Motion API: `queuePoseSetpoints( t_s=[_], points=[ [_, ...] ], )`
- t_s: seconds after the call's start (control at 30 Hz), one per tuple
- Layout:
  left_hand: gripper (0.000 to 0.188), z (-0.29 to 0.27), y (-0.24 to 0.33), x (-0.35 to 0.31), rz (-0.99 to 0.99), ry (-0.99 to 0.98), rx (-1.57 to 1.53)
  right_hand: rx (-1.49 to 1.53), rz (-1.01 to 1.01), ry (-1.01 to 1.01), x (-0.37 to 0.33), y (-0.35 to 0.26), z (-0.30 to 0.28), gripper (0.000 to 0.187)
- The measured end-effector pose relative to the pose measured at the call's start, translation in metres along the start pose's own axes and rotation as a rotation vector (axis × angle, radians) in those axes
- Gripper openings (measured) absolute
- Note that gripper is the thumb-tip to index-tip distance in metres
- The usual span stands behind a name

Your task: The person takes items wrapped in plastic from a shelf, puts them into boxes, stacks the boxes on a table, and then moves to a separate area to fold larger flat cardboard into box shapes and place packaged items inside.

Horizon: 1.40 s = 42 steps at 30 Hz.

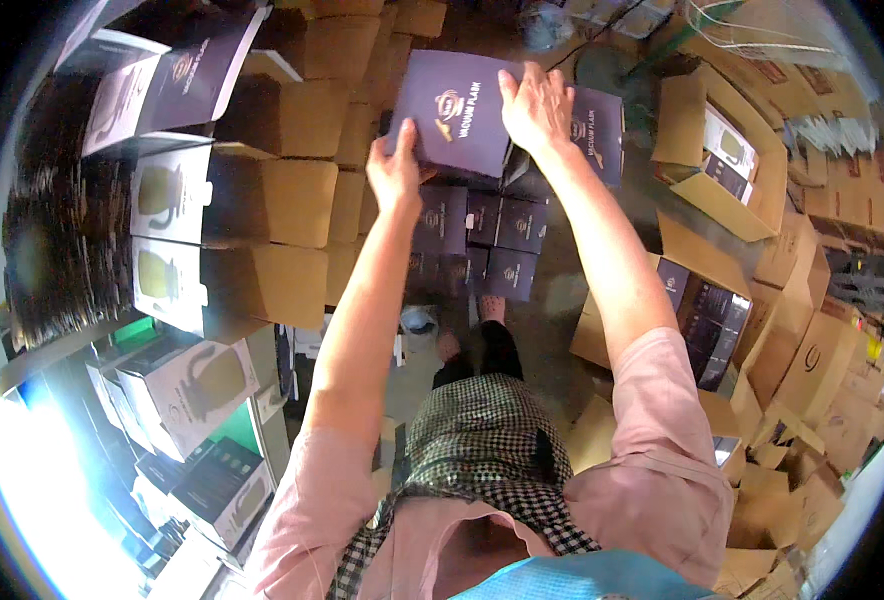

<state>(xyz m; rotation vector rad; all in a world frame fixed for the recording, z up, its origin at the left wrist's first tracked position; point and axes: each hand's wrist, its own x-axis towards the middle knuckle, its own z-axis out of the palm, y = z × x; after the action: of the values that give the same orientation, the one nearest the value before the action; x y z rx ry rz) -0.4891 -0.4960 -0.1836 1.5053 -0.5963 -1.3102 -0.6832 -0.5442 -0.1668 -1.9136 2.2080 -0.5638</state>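
Out in front of me is a dark purple carton (pixel 447 110) with pale print on its upper face. My left hand (pixel 396 172) grips its near left edge, thumb up along the side. At its right edge is my right hand (pixel 537 108), thumb on the face and fingers bent over the edge; their tips are partly hidden. A second dark purple carton (pixel 600 140) shows just right of my right hand and wrist. Below the held carton, between my forearms, several similar dark cartons (pixel 507 225) are stacked close together.
Brown open-flapped boxes (pixel 272 205) and white picture cartons (pixel 172 195) stand along the left. A tall pile of flat cardboard (pixel 67 230) is beyond them. On the right are an open brown box (pixel 677 115) with cartons inside, another holding dark cartons (pixel 717 315), and more cardboard.
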Motion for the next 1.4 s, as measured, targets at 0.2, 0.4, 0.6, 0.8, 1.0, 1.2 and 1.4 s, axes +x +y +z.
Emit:
queuePoseSetpoints(
  t_s=[0.2, 0.4, 0.6, 0.8, 1.0, 1.2, 1.4],
  points=[
    [0.065, -0.007, -0.057, 0.028, -0.065, -0.136, 0.098, -0.222, -0.184, 0.104, -0.003, 0.016, 0.053, 0.058],
    [0.076, -0.164, -0.179, 0.042, -0.38, -0.01, 0.651, 0.58, -0.051, 0.188, -0.126, -0.027, 0.037, 0.012],
    [0.081, -0.141, -0.262, 0.046, -0.248, -0.024, 0.795, 0.608, 0.599, -0.307, -0.227, 0.089, 0.293, 0.046],
    [0.083, -0.172, -0.294, 0.054, -0.117, -0.227, 0.683, 0.557, 0.38, -0.219, -0.224, 0.07, 0.303, 0.03],
    [0.083, -0.194, -0.318, 0.06, -0.005, -0.065, 0.779, 0.628, 0.451, -0.455, -0.227, 0.043, 0.301, 0.039],
    [0.079, -0.166, -0.262, 0.024, -0.4, -0.059, 0.163, 0.617, 0.203, -0.508, -0.253, 0.067, 0.333, 0.067],
    [0.06, -0.192, -0.141, -0.131, -0.262, 0.108, 0.048, 0.722, 0.01, -0.545, -0.259, -0.047, 0.103, 0.067]
  ],
)
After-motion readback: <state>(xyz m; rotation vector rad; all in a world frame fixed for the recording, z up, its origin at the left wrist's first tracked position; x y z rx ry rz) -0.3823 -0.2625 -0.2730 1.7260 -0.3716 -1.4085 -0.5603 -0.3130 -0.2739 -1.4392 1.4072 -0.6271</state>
